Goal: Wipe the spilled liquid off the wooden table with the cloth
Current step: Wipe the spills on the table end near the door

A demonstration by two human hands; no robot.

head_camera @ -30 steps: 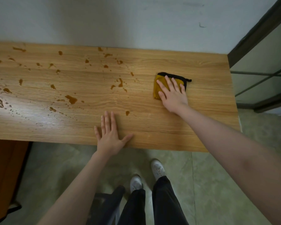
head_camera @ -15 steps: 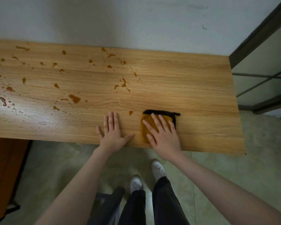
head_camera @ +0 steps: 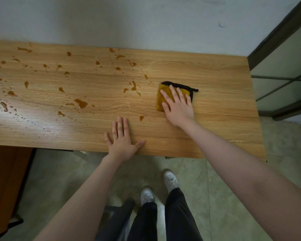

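Note:
A folded yellow cloth with a black edge (head_camera: 161,100) lies on the wooden table (head_camera: 215,105), right of centre. My right hand (head_camera: 178,106) presses flat on the cloth with straight, spread fingers. Brown liquid is spilled in several drops and small puddles over the left and middle of the table; the largest puddle (head_camera: 81,103) lies left of centre, and one drop (head_camera: 141,118) sits between my two hands. My left hand (head_camera: 122,140) rests flat on the table near its front edge, fingers straight.
A pale wall runs behind the table. A dark-framed glass door (head_camera: 281,70) stands at the right end. A brown cabinet (head_camera: 3,180) is below at the left. My legs and white shoes (head_camera: 170,180) stand on the tiled floor beside a dark stool (head_camera: 115,218).
My right hand pulled the cloth toward the front edge, then pushed it away again to the right-centre of the table. My left hand stayed in place.

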